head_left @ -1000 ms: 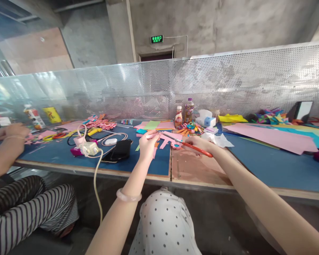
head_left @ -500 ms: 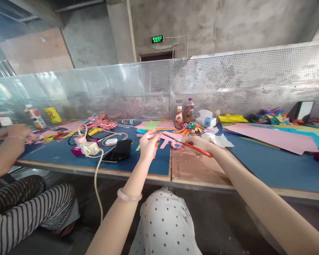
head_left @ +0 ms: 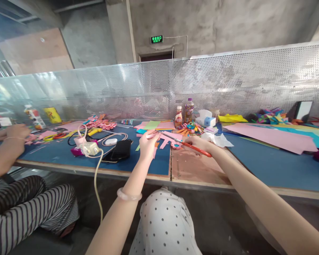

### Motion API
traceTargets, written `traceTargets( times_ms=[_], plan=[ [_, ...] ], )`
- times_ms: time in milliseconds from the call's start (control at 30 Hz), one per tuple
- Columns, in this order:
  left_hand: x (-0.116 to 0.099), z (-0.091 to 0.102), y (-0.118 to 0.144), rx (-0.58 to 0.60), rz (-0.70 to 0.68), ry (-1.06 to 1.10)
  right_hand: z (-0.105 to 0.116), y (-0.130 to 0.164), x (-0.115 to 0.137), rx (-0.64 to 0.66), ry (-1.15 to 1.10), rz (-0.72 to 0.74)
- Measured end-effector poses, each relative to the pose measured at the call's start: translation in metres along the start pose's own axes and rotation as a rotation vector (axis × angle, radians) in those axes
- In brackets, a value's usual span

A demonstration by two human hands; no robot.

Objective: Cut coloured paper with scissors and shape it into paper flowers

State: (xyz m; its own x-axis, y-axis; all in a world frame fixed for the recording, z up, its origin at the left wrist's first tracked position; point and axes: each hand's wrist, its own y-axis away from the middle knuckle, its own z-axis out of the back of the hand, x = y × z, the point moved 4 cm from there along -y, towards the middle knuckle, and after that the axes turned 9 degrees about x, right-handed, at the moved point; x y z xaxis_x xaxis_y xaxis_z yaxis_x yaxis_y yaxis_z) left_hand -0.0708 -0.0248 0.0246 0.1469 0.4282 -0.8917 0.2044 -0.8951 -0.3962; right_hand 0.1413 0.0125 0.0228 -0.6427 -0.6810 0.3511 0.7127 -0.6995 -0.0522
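Note:
My left hand [head_left: 147, 144] pinches a small strip of pink paper [head_left: 152, 135] above the blue table top [head_left: 146, 164]. My right hand [head_left: 199, 143] grips orange-handled scissors [head_left: 194, 147], whose blades point left at the strip and meet it near its right end. Under both hands lies a cut pink paper shape [head_left: 168, 140] with finger-like tabs. A pale bangle [head_left: 129, 196] sits on my left wrist.
A black phone [head_left: 120, 150], a white charger with cable [head_left: 90, 149] and earbud case [head_left: 111, 141] lie left of my hands. Two bottles [head_left: 184, 114], tissues [head_left: 218, 140] and large coloured sheets [head_left: 271, 139] lie behind and right. A co-worker's hand [head_left: 14, 132] works at far left; a perforated metal screen [head_left: 228, 81] backs the table.
Hardly anything moved. My hands hold the same pose with the scissors at the pink strip; the co-worker's hand at far left shifted slightly.

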Motion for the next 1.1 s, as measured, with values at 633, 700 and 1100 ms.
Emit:
traceTargets(
  times_ms=[633, 700, 1100],
  plan=[
    [-0.0004, 0.0009, -0.0010, -0.003, 0.004, -0.038, -0.0002, 0.0000, 0.0012, 0.010, 0.010, 0.014],
    [0.0002, 0.0010, -0.0012, -0.015, 0.012, -0.026, -0.0009, -0.0008, 0.0001, 0.012, 0.012, 0.012],
    [0.0000, 0.0009, -0.0013, -0.042, 0.015, -0.028, -0.0020, -0.0021, 0.0000, 0.006, 0.040, 0.013]
  ],
)
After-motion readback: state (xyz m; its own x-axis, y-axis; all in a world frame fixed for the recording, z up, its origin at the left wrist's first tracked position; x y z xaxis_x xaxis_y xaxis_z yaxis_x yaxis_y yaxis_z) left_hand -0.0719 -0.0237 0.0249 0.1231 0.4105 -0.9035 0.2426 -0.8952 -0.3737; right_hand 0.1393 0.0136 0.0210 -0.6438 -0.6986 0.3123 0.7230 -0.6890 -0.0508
